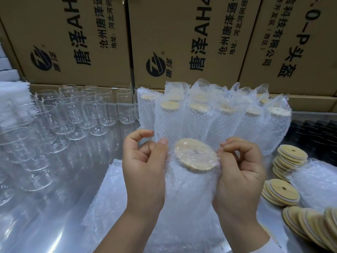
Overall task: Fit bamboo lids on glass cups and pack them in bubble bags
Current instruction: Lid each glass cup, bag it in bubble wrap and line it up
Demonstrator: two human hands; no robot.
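Observation:
A glass cup with a round bamboo lid sits inside a bubble bag held up at the centre. My left hand pinches the bag's left edge near its mouth, thumb up against the plastic. On the other side my right hand pinches the right edge beside the lid. Behind them stand several packed cups in bubble bags. Bare glass cups crowd the left of the table. Loose bamboo lids are stacked at the right.
Large printed cardboard boxes wall off the back. A pile of flat bubble bags lies under my hands, and more bubble bags lie at the right. A dark tray sits at far right. White foam is at far left.

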